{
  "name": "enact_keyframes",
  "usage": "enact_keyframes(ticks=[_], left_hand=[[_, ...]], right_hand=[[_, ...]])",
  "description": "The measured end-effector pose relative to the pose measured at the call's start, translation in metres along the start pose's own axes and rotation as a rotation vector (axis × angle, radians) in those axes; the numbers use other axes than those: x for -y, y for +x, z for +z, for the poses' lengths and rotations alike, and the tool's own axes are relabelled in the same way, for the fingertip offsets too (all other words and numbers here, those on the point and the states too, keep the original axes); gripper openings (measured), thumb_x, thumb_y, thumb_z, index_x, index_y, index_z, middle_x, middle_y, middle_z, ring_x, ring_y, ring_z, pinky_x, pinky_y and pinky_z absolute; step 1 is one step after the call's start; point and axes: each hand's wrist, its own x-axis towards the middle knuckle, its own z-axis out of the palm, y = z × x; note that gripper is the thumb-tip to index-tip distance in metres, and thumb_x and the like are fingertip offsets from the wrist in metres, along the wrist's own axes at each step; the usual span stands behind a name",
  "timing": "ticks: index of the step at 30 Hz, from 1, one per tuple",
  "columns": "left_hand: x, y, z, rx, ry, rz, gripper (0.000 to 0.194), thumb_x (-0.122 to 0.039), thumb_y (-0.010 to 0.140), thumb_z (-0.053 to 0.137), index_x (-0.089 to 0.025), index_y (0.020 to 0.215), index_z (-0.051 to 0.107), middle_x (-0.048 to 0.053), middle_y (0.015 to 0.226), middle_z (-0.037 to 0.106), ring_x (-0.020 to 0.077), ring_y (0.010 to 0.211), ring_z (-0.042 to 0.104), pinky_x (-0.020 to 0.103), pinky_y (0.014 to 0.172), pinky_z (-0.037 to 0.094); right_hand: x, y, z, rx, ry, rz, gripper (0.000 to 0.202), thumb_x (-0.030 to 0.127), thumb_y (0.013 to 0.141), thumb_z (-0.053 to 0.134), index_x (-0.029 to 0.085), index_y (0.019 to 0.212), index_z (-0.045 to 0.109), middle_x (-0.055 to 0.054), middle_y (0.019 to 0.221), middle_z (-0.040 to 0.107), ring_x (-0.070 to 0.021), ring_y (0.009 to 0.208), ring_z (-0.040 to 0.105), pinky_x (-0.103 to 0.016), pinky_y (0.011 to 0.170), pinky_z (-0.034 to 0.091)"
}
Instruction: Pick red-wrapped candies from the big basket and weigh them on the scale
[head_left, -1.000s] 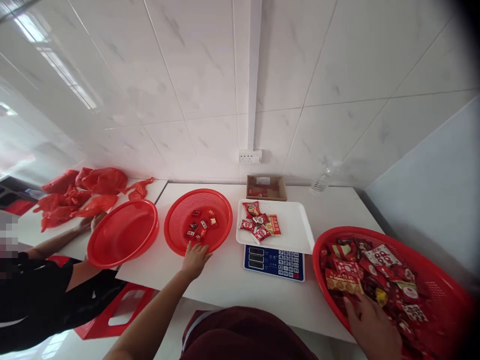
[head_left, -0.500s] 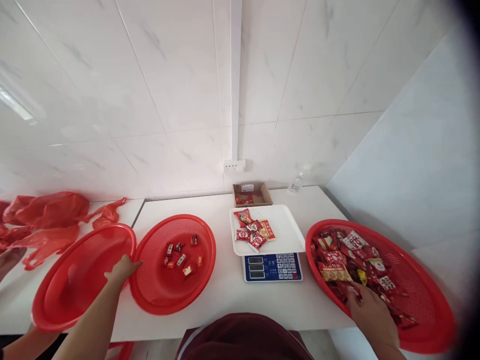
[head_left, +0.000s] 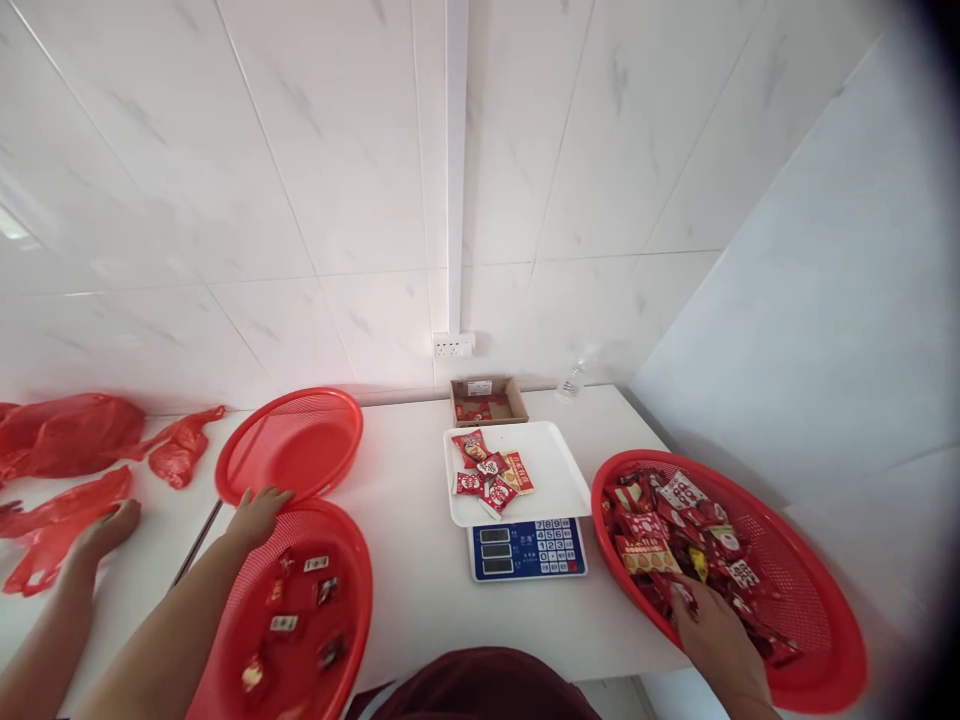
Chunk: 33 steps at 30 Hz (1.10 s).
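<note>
At the left, my left hand has its fingers curled over the rim where a bare red basket meets a nearer red basket with several small wrapped sweets. On the right, my right hand pinches a red packet in a red basket heaped with red snack packets. Between the baskets, several packets lie on the white tray of a blue scale.
Another person's hand is beside red plastic bags at the far left. Behind the tray are a small cardboard box and a clear bottle. The wall socket is above the table.
The bare basket has moved back and right, while the basket of sweets has shifted nearer and left. My left hand stays at their rims. My right hand is still at the packets.
</note>
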Motion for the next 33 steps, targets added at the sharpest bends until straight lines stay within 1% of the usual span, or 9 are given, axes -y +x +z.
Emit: enact_keyframes(ticks=[4,8,11,14,19,22,25,29,33], left_hand=[[-0.018,0.005,-0.001,-0.011,0.065,0.124,0.067,0.006,0.062,0.043,-0.025,0.119,0.061,0.005,0.137,0.053,0.0208,0.136,0.034,0.043,0.114,0.014],[-0.030,0.005,0.005,-0.051,0.126,0.110,0.069,0.009,0.063,0.042,-0.021,0.122,0.060,0.008,0.144,0.045,0.0222,0.139,0.028,0.044,0.114,0.016],[-0.037,0.000,0.008,-0.094,0.115,0.115,0.062,0.008,0.070,0.039,-0.019,0.121,0.061,0.009,0.145,0.043,0.0234,0.140,0.025,0.047,0.114,0.017],[-0.042,-0.006,0.008,-0.130,0.077,0.144,0.057,0.006,0.075,0.037,-0.019,0.119,0.063,0.010,0.143,0.045,0.0237,0.140,0.026,0.047,0.114,0.020],[-0.062,-0.016,0.004,-0.236,0.018,0.039,0.064,0.008,0.072,0.036,-0.017,0.127,0.056,0.011,0.144,0.044,0.0289,0.139,0.027,0.050,0.112,0.026],[-0.100,-0.023,0.008,-0.370,-0.119,0.040,0.056,0.000,0.078,0.035,-0.016,0.128,0.055,0.011,0.142,0.046,0.0293,0.139,0.028,0.049,0.110,0.030],[-0.154,-0.034,0.022,-0.414,-0.249,0.174,0.042,-0.017,0.089,0.036,-0.021,0.126,0.055,0.008,0.140,0.049,0.0290,0.137,0.031,0.053,0.108,0.031],[-0.212,-0.052,0.044,-0.321,-0.299,0.238,0.041,-0.028,0.090,0.044,-0.024,0.131,0.050,0.008,0.144,0.045,0.0287,0.138,0.030,0.056,0.110,0.024],[-0.225,-0.064,0.056,-0.269,-0.311,0.238,0.042,-0.027,0.090,0.045,-0.025,0.132,0.048,0.007,0.142,0.047,0.0273,0.137,0.032,0.057,0.111,0.022]], right_hand=[[-0.008,0.001,0.002,0.049,0.075,-0.006,0.038,0.041,0.075,0.037,0.017,0.093,0.060,-0.016,0.099,0.068,-0.0285,0.095,0.061,-0.043,0.090,0.047],[-0.016,0.001,0.005,0.054,0.089,-0.025,0.036,0.041,0.076,0.040,0.019,0.096,0.060,-0.014,0.100,0.068,-0.0284,0.097,0.061,-0.044,0.089,0.047],[-0.006,0.004,0.008,-0.020,0.103,-0.087,0.035,0.041,0.078,0.040,0.018,0.097,0.060,-0.016,0.103,0.066,-0.0296,0.098,0.060,-0.046,0.087,0.048],[0.031,0.013,0.011,-0.053,0.147,-0.249,0.036,0.040,0.083,0.040,0.019,0.105,0.059,-0.015,0.110,0.063,-0.0280,0.107,0.057,-0.046,0.094,0.044],[0.137,0.038,0.033,0.081,0.145,-0.384,0.049,0.050,0.085,0.043,0.019,0.121,0.054,-0.015,0.131,0.051,-0.0284,0.124,0.045,-0.047,0.102,0.037],[0.202,0.055,0.054,0.273,0.046,-0.372,0.066,0.058,0.082,0.046,0.022,0.138,0.040,-0.014,0.150,0.028,-0.0337,0.139,0.021,-0.054,0.106,0.028],[0.248,0.067,0.074,0.458,-0.051,-0.362,0.080,0.067,0.078,0.046,0.028,0.145,0.028,-0.012,0.155,0.016,-0.0377,0.141,0.008,-0.062,0.106,0.016],[0.266,0.073,0.093,0.484,-0.118,-0.416,0.081,0.071,0.075,0.047,0.031,0.144,0.031,-0.011,0.155,0.019,-0.0396,0.140,0.010,-0.065,0.104,0.010],[0.254,0.076,0.098,0.323,-0.084,-0.567,0.055,0.061,0.083,0.044,0.029,0.127,0.053,-0.012,0.139,0.045,-0.0307,0.129,0.035,-0.052,0.102,0.025]])
